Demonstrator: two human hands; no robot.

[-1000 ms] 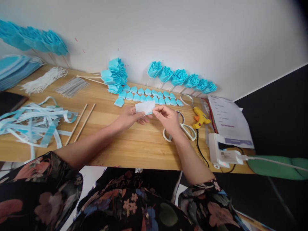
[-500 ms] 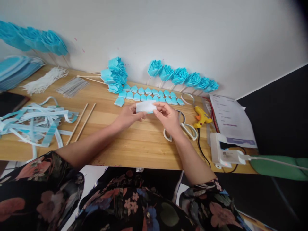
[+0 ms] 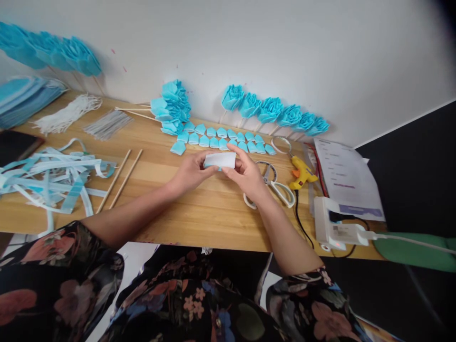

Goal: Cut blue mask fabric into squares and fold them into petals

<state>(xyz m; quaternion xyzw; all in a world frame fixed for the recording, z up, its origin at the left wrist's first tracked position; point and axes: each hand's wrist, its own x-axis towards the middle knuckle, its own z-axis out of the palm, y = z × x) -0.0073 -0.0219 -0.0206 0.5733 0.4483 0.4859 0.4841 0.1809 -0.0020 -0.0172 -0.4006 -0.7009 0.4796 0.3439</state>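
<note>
A small rectangular piece of white and blue fabric [image 3: 221,160] is held level above the table, its white face up and a blue edge along the front. My left hand [image 3: 194,170] pinches its left end between thumb and fingers. At its right end, my right hand [image 3: 245,172] grips it, thumb at the near edge and index finger raised over the far side. Just beyond the hands lie two rows of folded blue petals [image 3: 213,142]. Scissors with white handles [image 3: 283,194] lie partly hidden under my right wrist.
Blue fabric roses [image 3: 270,110] lean on the wall, with more bunched [image 3: 173,109] left of centre. To the right are a yellow glue gun [image 3: 302,173], tape roll [image 3: 281,144] and power adapter [image 3: 326,223]. Cut strips [image 3: 53,178], two sticks [image 3: 123,185] and a mask stack [image 3: 28,102] lie left.
The right index finger has lifted off the fabric piece, and the right thumb has shifted to its near edge. More of the piece's white face shows. The view has tilted slightly.
</note>
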